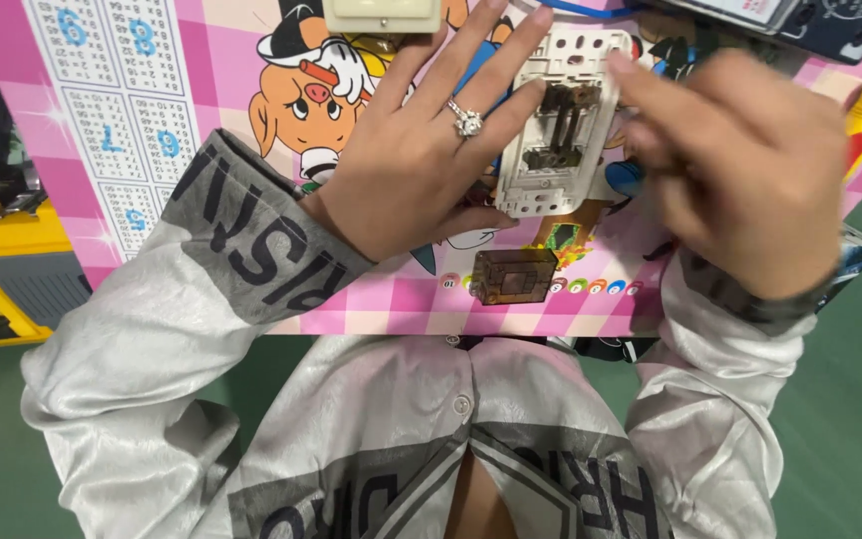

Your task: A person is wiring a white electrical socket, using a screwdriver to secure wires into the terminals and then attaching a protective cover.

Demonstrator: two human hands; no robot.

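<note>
Left hand (421,150) flat, fingers spread wide, ring on one finger, pressing against left edge of white switch frame (559,125); thumb tucked under frame's lower corner, steadying rather than clasping it; frame lies upright on pink cartoon-printed board (152,120), dark metal contacts showing in its middle; right hand (740,170) blurred, fingertips at frame's right edge, grip cannot be told; small brown translucent block (514,275) just below frame, apart from both hands; cream switch cover (383,14) at board's top edge; yellow case (2,269) off to left.
</note>
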